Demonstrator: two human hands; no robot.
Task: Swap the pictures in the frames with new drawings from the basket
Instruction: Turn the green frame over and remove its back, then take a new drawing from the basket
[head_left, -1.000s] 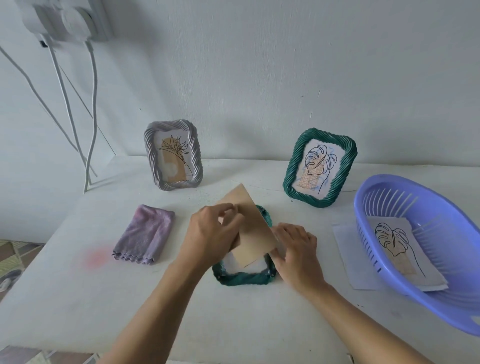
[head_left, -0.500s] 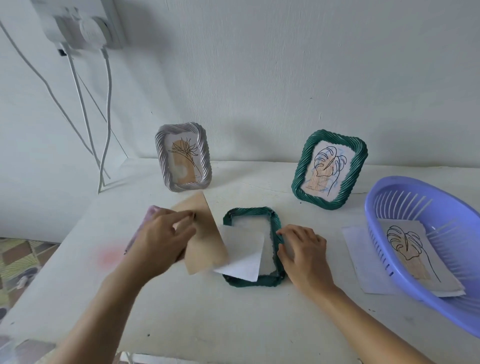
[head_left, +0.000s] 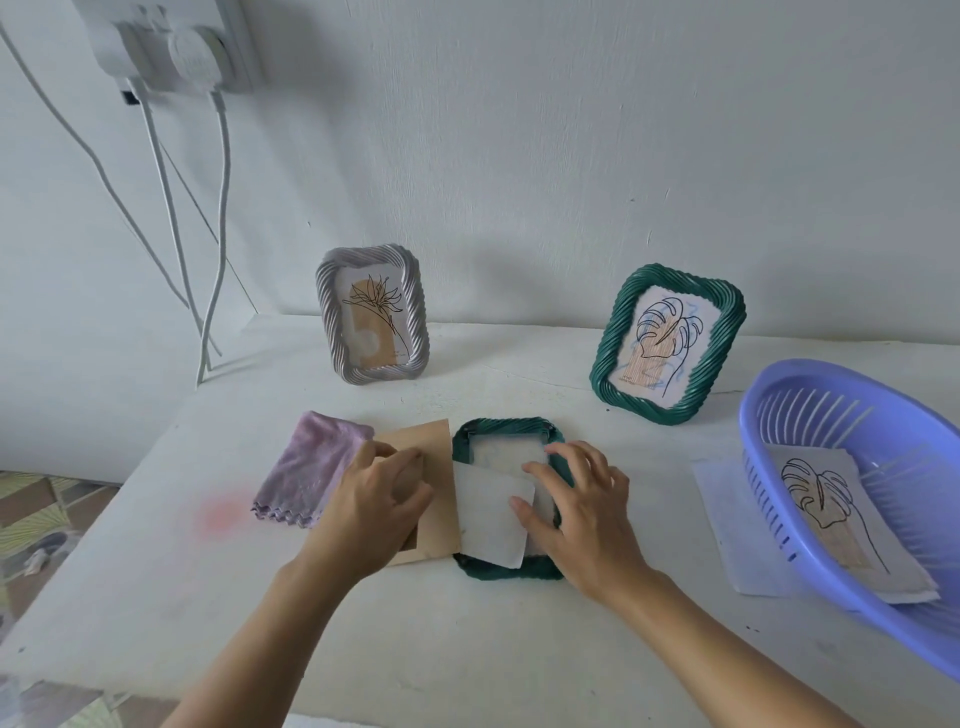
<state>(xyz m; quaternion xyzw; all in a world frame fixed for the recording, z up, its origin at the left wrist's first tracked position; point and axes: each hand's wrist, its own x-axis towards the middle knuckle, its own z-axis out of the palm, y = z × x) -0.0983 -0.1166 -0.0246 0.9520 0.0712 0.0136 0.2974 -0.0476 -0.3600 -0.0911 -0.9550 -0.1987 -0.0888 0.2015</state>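
- A small green frame (head_left: 506, 570) lay face down on the white surface (head_left: 467, 649), close to the person.
- A white paper (head_left: 491, 525) lay slanted over the open back of that frame. One corner stuck out past the near rim.
- The right hand (head_left: 587, 514) was over the frame. Its grip was apart, with fingers spread and the tips resting on the white paper.
- The left hand (head_left: 374, 509) was just beside the frame. Its grip was closed on a brown backing board (head_left: 431, 447), with bent fingers on top of it.
- The board lay flat, touching the frame's left side and partly on a purple cloth (head_left: 306, 467).
- A grey frame (head_left: 328, 312) stood at the back with a flower drawing in it.
- A bigger green frame (head_left: 670, 275) stood at the back right with a leaf drawing.
- A purple basket (head_left: 753, 415) sat on the right. A new leaf drawing (head_left: 831, 509) lay inside it.
- A white sheet (head_left: 719, 519) lay partly under the basket.
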